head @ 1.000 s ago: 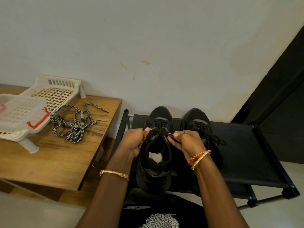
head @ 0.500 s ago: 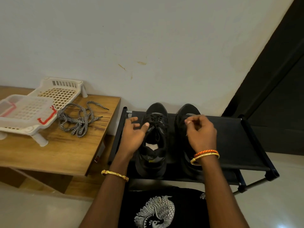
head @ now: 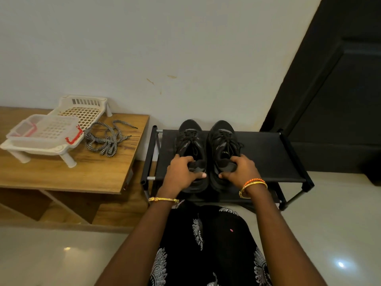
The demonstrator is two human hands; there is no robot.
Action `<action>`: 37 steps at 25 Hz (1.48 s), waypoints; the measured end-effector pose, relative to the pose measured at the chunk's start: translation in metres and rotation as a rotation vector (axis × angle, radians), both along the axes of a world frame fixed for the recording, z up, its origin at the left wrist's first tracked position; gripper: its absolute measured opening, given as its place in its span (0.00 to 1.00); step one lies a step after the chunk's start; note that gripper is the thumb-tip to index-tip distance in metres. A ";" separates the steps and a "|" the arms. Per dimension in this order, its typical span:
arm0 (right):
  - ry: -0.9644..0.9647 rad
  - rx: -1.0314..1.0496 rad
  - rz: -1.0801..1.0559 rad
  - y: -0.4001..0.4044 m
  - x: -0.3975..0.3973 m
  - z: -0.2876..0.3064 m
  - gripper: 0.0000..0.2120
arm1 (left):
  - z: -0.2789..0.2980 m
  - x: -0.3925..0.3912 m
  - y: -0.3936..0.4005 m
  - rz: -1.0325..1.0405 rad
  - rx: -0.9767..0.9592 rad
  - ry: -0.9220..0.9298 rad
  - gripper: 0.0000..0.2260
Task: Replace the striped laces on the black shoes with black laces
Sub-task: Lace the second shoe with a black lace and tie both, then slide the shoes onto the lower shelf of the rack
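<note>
Nearest the camera, a black garment with a white leaf print point(head: 206, 244) covers the person's lap, and both forearms reach forward over it. The left wrist wears a gold bangle point(head: 164, 200); the right wrist wears an orange and a gold bangle point(head: 253, 183).

The left hand point(head: 181, 174) grips the heel of the left black shoe point(head: 190, 147), fingers curled into the opening and thumb along the back. The right hand point(head: 241, 169) grips the heel of the right black shoe point(head: 223, 145) the same way. The two shoes stand side by side, just touching, toes toward the wall, on the left half of a black fabric shoe rack point(head: 268, 153), their heels over its near edge. Both carry black laces point(head: 228, 139), the loose ends of the right shoe's spilling to the right.

Left of the rack, a wooden table point(head: 61, 178) holds the striped laces point(head: 105, 139) in a loose heap near its far right corner. Just beside them, toward the far left, sits a white plastic rack point(head: 82, 112) with a clear lidded container point(head: 43, 129) resting on it.
</note>
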State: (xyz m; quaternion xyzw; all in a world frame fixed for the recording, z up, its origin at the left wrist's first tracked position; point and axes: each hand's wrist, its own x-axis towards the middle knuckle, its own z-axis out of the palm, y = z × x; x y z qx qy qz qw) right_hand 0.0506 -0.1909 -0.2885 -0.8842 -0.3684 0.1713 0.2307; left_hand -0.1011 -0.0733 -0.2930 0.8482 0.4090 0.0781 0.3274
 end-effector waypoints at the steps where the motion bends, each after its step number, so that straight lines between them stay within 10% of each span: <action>1: -0.008 -0.001 0.018 0.000 -0.005 0.003 0.21 | 0.002 0.002 -0.004 0.002 0.016 0.002 0.21; 7: -0.038 0.051 0.056 -0.020 -0.010 0.066 0.21 | 0.060 0.005 -0.018 -0.083 0.136 0.080 0.28; 17: 0.133 -0.203 0.250 -0.089 -0.022 0.212 0.37 | 0.211 -0.034 -0.064 -0.292 -0.291 0.208 0.34; 25: 0.270 -0.230 0.201 -0.120 -0.015 0.109 0.24 | 0.102 -0.023 -0.090 -0.336 -0.516 0.228 0.24; 30: 0.190 -0.123 0.124 -0.136 -0.027 0.014 0.17 | 0.008 -0.029 -0.124 -0.297 -0.102 0.193 0.19; 37: 0.170 0.154 -0.002 -0.131 -0.022 -0.052 0.15 | -0.044 -0.018 -0.124 -0.218 0.000 0.094 0.13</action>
